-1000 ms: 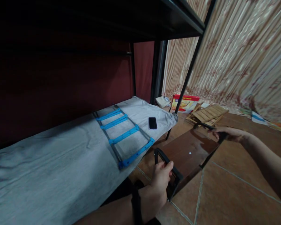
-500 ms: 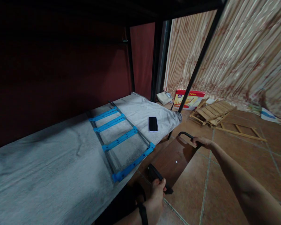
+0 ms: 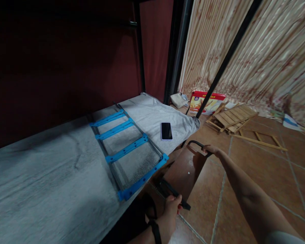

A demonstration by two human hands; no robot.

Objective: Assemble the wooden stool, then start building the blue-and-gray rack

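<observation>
Between my two hands, above the tiled floor, is a brown board (image 3: 181,174) with a black bar at each end; it looks like a small folding table or stool, though its underside is hidden. My left hand (image 3: 172,203), with a black band at the wrist, grips the near black bar. Further out, my right hand (image 3: 211,149) is closed around the curved black bar at the far end. Left of the board, a rack with blue crossbars (image 3: 127,148) and dark rails lies flat on the grey cloth (image 3: 58,162). A phone (image 3: 166,131) rests on that cloth.
A slanting black post (image 3: 226,64) rises at the cloth's far corner. Beyond it on the floor are a red and yellow box (image 3: 205,101), a whitish bag (image 3: 178,100) and folded wooden slats (image 3: 235,117). Striped curtains (image 3: 269,51) hang behind.
The view has tilted down slightly. Both hands keep their grip on the brown board, which sits a little further left in view at its far end. The rack and phone lie as before.
</observation>
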